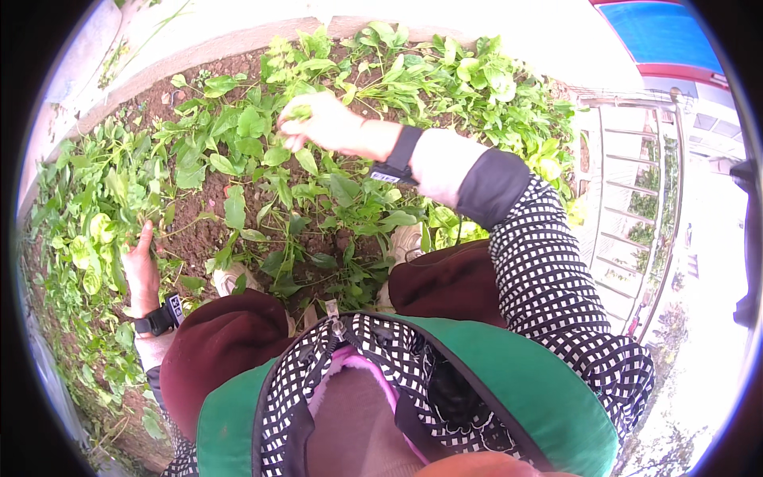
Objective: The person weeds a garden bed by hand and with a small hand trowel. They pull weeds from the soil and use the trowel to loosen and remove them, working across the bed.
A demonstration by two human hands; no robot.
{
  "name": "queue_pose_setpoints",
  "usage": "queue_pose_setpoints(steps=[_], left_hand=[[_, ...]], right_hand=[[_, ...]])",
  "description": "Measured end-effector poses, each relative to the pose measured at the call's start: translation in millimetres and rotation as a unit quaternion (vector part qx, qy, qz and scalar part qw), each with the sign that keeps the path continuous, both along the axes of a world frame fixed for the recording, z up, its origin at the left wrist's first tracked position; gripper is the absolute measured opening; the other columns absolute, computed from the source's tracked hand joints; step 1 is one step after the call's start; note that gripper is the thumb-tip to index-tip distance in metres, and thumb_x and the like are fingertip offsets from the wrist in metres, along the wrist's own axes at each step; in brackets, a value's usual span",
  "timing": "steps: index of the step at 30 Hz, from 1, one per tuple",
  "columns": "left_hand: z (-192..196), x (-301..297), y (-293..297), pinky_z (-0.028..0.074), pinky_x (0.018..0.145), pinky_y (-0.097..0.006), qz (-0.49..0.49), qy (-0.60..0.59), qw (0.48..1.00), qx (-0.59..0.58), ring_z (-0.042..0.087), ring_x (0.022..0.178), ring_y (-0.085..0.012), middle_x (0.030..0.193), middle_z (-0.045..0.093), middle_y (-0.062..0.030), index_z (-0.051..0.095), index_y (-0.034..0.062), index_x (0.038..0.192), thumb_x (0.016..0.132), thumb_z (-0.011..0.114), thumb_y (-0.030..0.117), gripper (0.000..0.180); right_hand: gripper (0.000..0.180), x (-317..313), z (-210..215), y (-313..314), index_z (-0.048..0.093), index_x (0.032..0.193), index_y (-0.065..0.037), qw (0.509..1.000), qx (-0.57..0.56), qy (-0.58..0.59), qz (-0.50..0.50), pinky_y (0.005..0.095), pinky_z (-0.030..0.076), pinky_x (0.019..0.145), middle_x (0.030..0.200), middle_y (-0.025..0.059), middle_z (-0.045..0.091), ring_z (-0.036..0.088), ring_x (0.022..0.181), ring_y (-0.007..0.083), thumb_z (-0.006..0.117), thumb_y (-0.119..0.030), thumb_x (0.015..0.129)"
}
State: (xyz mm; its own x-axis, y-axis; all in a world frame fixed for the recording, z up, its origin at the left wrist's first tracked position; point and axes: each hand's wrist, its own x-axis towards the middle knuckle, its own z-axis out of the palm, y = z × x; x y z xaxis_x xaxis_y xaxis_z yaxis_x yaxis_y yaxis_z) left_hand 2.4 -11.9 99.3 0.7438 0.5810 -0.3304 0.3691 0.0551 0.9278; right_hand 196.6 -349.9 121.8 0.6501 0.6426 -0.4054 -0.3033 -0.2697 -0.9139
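Note:
My right hand (322, 123) reaches over the far middle of a planted bed. Its fingers are closed in a pinch, with a small green leaf (299, 112) between them. Low on the left, my left hand (141, 274) is against a bunch of bright leafy greens (95, 242) and seems closed on it. One digit points up; the others are hidden behind the leaves. Between the hands, broad-leaved green plants (238, 207) grow from brown soil (195, 208).
A pale concrete curb (199, 49) borders the bed at the back and left. On the right stands a metal railing (632, 215), with a blue panel (660, 36) farther off. My shoes (237, 278) are among the plants, below my dark red trouser knees (222, 342).

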Motion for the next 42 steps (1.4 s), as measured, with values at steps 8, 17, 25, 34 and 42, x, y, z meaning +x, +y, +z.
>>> queue_pose_setpoints(steps=[8,17,25,34,42], left_hand=[[24,27,-50,0.042,0.054,-0.021,-0.212,-0.026,0.975,-0.055,0.052,0.062,-0.0087,0.083,0.06,-0.0018,0.056,0.0017,0.1,0.081,0.063,0.009,0.022],[38,19,-58,0.048,0.076,-0.027,-0.333,0.096,0.935,0.072,0.059,0.082,-0.0158,0.095,0.059,-0.016,0.028,-0.0104,0.127,0.075,0.071,0.022,0.075],[43,19,-50,0.046,0.059,-0.037,-0.326,-0.021,0.87,0.37,0.058,0.065,-0.0287,0.074,0.058,-0.0214,0.054,-0.0034,0.084,0.075,0.067,0.019,0.028],[43,-16,-16,0.046,0.071,-0.038,-0.139,-0.09,0.944,0.286,0.059,0.079,-0.0344,0.09,0.061,-0.0203,0.052,-0.0005,0.104,0.08,0.058,0.01,0.027],[8,-101,8,0.048,0.052,-0.026,0.069,-0.016,0.997,0.012,0.056,0.06,-0.0109,0.087,0.059,-0.0054,0.051,-0.0025,0.106,0.084,0.058,0.011,0.027]], right_hand=[[0.024,-100,-5,105,0.048,0.104,0.009,0.958,0.176,0.215,-0.064,0.0284,0.051,0.072,0.089,0.012,0.056,0.06,0.078,0.0197,0.05,-0.009,0.089],[0.049,-123,14,123,0.049,0.076,-0.001,0.99,0.056,0.131,-0.02,0.03,0.026,0.048,0.059,0.0023,0.04,0.028,0.053,0.0107,0.039,-0.046,0.09],[0.037,-126,33,127,0.045,0.106,0.005,0.942,0.227,0.246,0.022,0.0376,0.043,0.09,0.104,0.0182,0.052,0.054,0.097,0.0265,0.039,-0.029,0.094],[0.03,-128,54,142,0.043,0.116,0.002,0.988,0.086,0.097,0.084,0.0285,0.049,0.067,0.105,0.015,0.055,0.06,0.085,0.0212,0.045,-0.014,0.091],[0.017,-107,28,100,0.052,0.097,0.001,0.988,-0.012,0.107,0.114,0.0246,0.048,0.058,0.087,0.0097,0.061,0.061,0.071,0.0163,0.047,-0.014,0.09]])
